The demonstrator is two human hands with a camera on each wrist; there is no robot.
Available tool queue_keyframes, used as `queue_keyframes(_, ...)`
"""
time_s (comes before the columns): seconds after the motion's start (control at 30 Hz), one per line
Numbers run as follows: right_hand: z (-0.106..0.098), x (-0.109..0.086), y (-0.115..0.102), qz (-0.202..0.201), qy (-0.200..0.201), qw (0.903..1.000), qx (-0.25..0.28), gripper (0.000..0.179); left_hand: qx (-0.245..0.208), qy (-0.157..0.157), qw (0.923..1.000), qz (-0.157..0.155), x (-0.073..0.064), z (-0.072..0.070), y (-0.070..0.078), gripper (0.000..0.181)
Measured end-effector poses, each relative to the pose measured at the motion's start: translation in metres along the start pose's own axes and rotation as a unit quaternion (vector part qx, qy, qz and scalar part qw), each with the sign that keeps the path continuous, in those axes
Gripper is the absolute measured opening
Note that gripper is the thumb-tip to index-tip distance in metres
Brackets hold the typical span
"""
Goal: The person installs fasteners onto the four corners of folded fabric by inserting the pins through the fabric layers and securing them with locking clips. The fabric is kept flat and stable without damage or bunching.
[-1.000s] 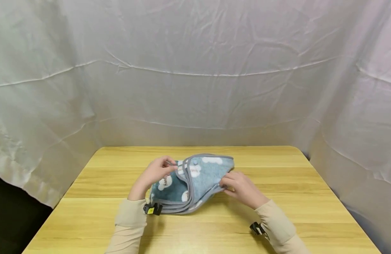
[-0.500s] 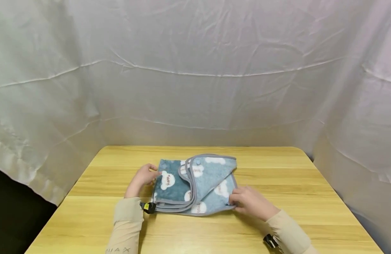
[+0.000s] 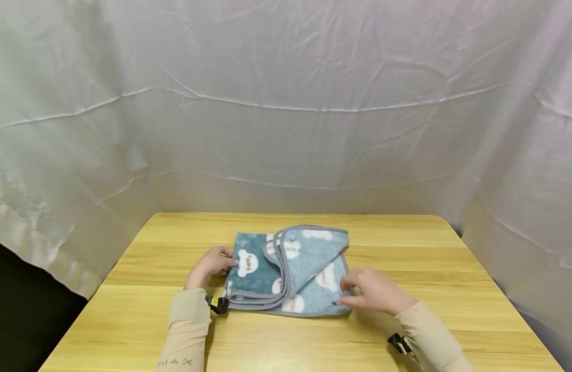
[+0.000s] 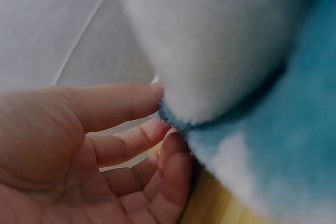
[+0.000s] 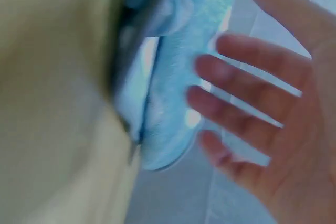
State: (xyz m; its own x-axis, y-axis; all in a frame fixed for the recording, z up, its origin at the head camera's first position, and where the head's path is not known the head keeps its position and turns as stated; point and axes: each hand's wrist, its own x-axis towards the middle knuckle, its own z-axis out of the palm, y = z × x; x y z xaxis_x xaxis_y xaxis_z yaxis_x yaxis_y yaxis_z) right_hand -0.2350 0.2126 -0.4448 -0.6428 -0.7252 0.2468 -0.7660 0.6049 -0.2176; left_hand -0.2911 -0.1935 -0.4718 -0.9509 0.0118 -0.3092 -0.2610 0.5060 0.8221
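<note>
A folded fleece blanket (image 3: pixel 262 274), blue with grey trim and white bear-head patches, lies on the wooden table. Its lighter right-hand part has one flap folded diagonally back, with a round snap button near the trim. At the left edge my left hand (image 3: pixel 216 261) pinches the fabric; in the left wrist view the thumb (image 4: pixel 123 103) lies above the blanket's edge and the fingers curl below it. My right hand (image 3: pixel 376 292) hovers over the near right corner with its fingers loose and spread. Nothing is held in it in the right wrist view.
The light wooden table (image 3: pixel 286 341) has rounded far corners. Pale fabric curtains (image 3: pixel 286 150) hang behind it and along both sides. A dark gap (image 3: pixel 25 310) shows beyond the table at the lower left.
My right hand has drawn the near right corner toward the front right, flattening that part, and has let go. My left hand has moved from the blanket's top to its left edge.
</note>
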Motion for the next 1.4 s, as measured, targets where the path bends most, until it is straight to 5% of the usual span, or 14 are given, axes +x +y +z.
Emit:
queue_keyframes(0.17,-0.015,0.032,-0.008,-0.036,0.11,0.9916,-0.057,0.02,-0.004,0.001,1.0,0.003,0.001,-0.001,-0.003,0.027)
queue_keyframes(0.3,-0.026,0.064,-0.012,-0.045,0.131,0.9877,-0.074,0.019,-0.004,0.004,1.0,0.005,0.002,0.0,-0.005,0.029)
queue_keyframes(0.63,-0.033,0.139,-0.017,0.016,0.013,0.9988,-0.045,0.028,-0.013,0.002,0.9999,0.006,0.002,0.0,-0.009,0.028)
queue_keyframes(0.87,-0.014,0.176,-0.005,0.059,-0.093,0.9937,-0.024,0.039,-0.017,0.007,0.9998,0.011,0.004,0.0,-0.01,0.028)
queue_keyframes(1.23,0.022,0.206,0.018,0.083,-0.124,0.9884,0.031,0.01,-0.021,0.015,0.9996,0.008,0.003,0.0,-0.007,0.029)
queue_keyframes(1.4,0.03,0.211,0.023,0.07,-0.148,0.9857,0.04,0.023,-0.034,0.015,0.9993,0.006,0.004,0.003,-0.007,0.03)
